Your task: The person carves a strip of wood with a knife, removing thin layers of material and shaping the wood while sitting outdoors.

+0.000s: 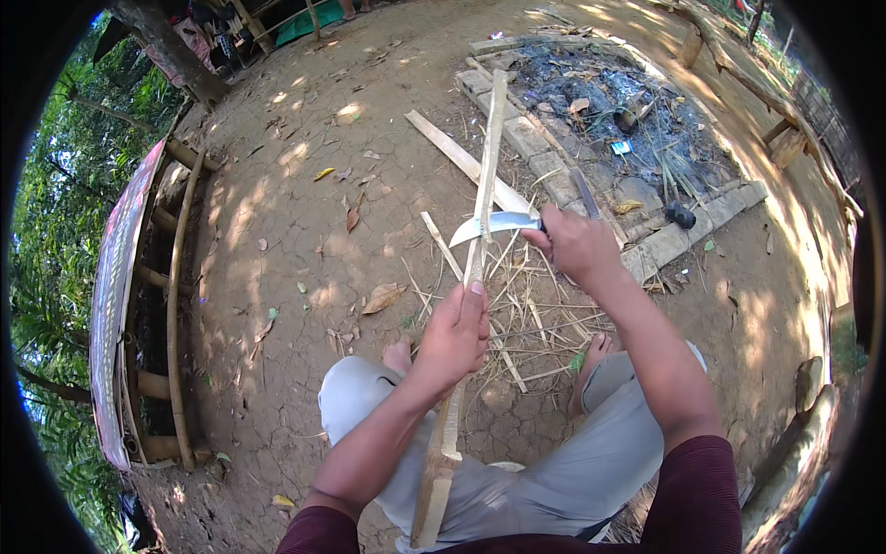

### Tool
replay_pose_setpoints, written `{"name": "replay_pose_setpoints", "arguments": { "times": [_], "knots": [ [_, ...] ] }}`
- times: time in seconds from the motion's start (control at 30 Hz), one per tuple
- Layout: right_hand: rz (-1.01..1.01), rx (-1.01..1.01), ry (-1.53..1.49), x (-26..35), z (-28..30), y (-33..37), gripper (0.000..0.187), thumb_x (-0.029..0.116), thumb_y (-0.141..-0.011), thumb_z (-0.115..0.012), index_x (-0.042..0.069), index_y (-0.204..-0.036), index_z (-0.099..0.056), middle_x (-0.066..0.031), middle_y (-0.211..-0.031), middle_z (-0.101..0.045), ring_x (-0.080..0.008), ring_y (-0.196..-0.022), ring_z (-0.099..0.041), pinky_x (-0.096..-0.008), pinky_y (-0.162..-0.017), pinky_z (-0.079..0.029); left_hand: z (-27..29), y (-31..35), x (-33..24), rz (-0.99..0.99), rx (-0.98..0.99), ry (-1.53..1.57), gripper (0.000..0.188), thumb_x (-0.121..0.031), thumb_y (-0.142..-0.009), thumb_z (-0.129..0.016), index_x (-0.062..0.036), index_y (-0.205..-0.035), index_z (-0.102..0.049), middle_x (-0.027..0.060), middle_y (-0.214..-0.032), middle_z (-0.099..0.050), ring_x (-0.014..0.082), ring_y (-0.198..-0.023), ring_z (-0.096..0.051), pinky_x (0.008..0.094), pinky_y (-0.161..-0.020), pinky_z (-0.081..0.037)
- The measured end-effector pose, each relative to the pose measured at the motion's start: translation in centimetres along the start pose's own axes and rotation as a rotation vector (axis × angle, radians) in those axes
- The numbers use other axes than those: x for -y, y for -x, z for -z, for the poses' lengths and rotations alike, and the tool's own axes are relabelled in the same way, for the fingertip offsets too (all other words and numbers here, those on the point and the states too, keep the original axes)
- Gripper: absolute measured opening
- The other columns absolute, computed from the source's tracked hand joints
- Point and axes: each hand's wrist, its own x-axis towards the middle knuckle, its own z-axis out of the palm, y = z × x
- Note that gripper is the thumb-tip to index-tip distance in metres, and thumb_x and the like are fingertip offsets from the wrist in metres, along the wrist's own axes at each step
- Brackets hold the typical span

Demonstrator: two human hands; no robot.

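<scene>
My left hand (454,334) is closed around the middle of a long split bamboo strip (492,138). One end of the strip rests by my lap, and the other points away toward the fire pit. In my right hand (581,242) is the handle of a knife (498,223) with a curved, shiny blade. The blade lies across the strip, a short way beyond my left hand, and appears to touch it. Beneath them on the ground, a flat pale wooden slat (454,152) lies partly hidden behind the strip and blade.
Thin shavings and splints (535,323) litter the ground between my bare feet. A brick-edged fire pit (628,111) with ash and rubbish sits ahead to the right, a dark blade-like piece (583,192) at its edge. To my left stands a bamboo bench (180,305).
</scene>
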Motion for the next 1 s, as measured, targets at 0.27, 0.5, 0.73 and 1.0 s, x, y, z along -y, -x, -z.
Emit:
{"name": "replay_pose_setpoints", "arguments": {
  "times": [0.27,0.5,0.73,1.0],
  "knots": [
    [-0.314,0.378,-0.311,4.2,-1.0,2.5,0.048,0.047,-0.102,-0.044,0.003,-0.085,-0.053,-0.0184,-0.061,-0.061,-0.0401,-0.056,-0.062,-0.0493,-0.05,-0.046,2.1,0.0,1.0,0.177,0.016,0.052,0.031,-0.041,-0.107,-0.038,-0.0133,-0.093,-0.041,-0.0046,-0.065,-0.034,0.0044,-0.044,-0.024,0.0231,-0.037,-0.018],
    [-0.195,0.282,-0.259,5.5,1.6,3.7,0.048,0.048,-0.101,-0.046,0.004,-0.085,-0.054,-0.016,-0.056,-0.06,-0.0389,-0.053,-0.062,-0.0488,-0.048,-0.048,-0.6,-0.2,1.2,0.098,-0.04,0.048,0.032,-0.041,-0.107,-0.038,-0.0128,-0.092,-0.042,-0.004,-0.065,-0.036,0.0045,-0.044,-0.026,0.0236,-0.038,-0.02],
    [-0.07,0.116,-0.097,-1.1,-1.1,2.9,0.047,0.053,-0.096,-0.051,0.007,-0.084,-0.052,-0.0135,-0.056,-0.059,-0.0341,-0.048,-0.061,-0.0447,-0.042,-0.048,-3.5,-1.0,2.4,0.104,-0.057,-0.025,0.031,-0.039,-0.107,-0.038,-0.0123,-0.092,-0.043,-0.0037,-0.065,-0.036,0.0048,-0.044,-0.027,0.0235,-0.038,-0.021],
    [0.031,0.106,0.005,-2.5,-5.5,2.7,0.051,0.057,-0.093,-0.054,0.007,-0.085,-0.051,-0.0119,-0.062,-0.06,-0.0334,-0.051,-0.062,-0.0439,-0.043,-0.048,-0.8,-2.7,4.0,0.131,-0.026,-0.107,0.031,-0.039,-0.107,-0.037,-0.0118,-0.093,-0.043,-0.004,-0.065,-0.036,0.0045,-0.044,-0.026,0.0232,-0.038,-0.021]
  ]
}}
